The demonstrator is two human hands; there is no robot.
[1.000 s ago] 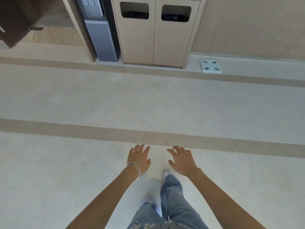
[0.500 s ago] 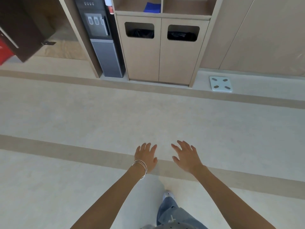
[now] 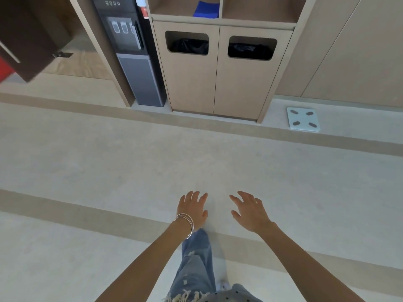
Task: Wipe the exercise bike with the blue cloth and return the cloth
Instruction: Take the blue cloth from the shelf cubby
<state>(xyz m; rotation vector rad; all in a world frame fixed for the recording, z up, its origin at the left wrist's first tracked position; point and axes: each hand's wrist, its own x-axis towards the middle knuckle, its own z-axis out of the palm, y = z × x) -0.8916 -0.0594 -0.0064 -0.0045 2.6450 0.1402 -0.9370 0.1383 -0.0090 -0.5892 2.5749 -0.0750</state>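
Pale floor with tan bands. Ahead stands a wood bin cabinet with two dark openings, a water dispenser at its left edge and a scale on the floor to its right. The blue cloth lies in the left compartment of the shelf above the cabinet, against the divider. Your left grip and right grip hover over the floor, fingers spread, holding nothing. The cloth is well ahead and higher, nearly in line with your left grip, which is likely the nearer reach. Its long axis can't be told. No bike in view.
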